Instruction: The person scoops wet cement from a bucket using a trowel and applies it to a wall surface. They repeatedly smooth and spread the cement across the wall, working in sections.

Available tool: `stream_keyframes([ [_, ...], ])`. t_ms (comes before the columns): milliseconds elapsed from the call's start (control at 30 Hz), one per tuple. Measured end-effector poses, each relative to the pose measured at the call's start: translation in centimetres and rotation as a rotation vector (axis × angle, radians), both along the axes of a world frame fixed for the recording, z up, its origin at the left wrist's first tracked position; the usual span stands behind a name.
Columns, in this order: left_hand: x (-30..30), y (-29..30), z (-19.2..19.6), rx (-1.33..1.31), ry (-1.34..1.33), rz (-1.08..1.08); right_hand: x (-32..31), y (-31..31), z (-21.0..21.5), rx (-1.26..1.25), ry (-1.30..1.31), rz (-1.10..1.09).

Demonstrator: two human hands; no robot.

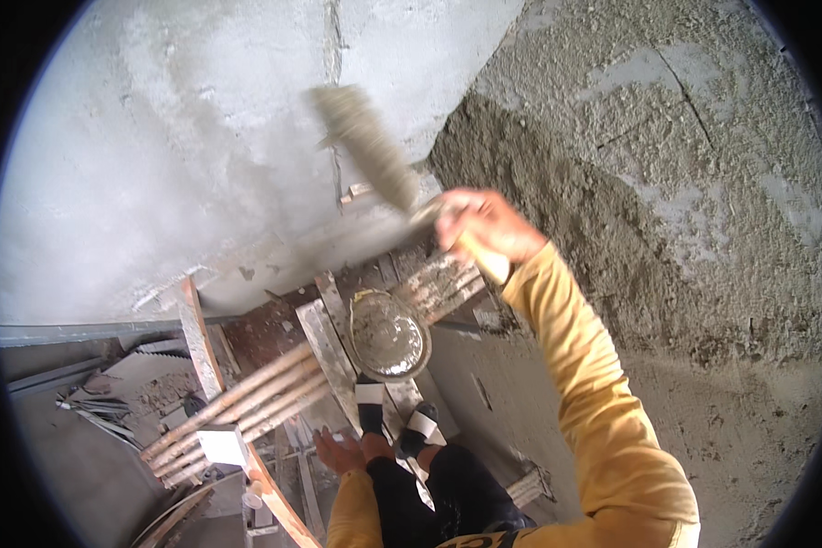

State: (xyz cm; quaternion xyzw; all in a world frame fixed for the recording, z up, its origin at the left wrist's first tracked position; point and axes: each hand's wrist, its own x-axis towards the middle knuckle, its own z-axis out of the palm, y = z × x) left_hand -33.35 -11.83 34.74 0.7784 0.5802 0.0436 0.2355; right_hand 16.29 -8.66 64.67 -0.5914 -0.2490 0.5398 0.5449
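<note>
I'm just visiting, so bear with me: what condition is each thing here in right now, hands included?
Grey mortar-caked plastering trowel: raised, motion-blurred, loaded with mortar.
Right hand: closed on the trowel's handle.
Left hand: open, palm up, empty.
Round metal pan of wet mortar: part full, resting on planks.
Rough grey wall on the right: coated in fresh coarse mortar.
Smooth grey wall on the left: bare.

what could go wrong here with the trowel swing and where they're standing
1. The right hand swings a mortar-loaded trowel at the wall; the blade is motion-blurred, so wet mortar could likely fly off or fall.
2. The feet stand on narrow planks high above debris, and the left hand hangs free, gripping nothing; a slip could mean a fall.
3. The mortar pan sits right by the toes and might get kicked off.
</note>
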Motion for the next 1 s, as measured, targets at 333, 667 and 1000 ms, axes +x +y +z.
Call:
stream_keyframes([
  [333,1.0,-1.8,-2.3,0.034,-0.018,-0.196,-6.1,-23.0,-0.5,-0.679,-0.750,-0.536],
  [667,-0.4,-6.0,-2.6,-0.151,0.098,-0.302,-16.0,-19.6,-38.2,-1.260,-0.855,0.376],
  [1000,-0.9,-7.6,-2.7,-0.196,0.068,-0.280,-24.9,-12.5,-48.4,-0.871,-0.654,0.056],
])
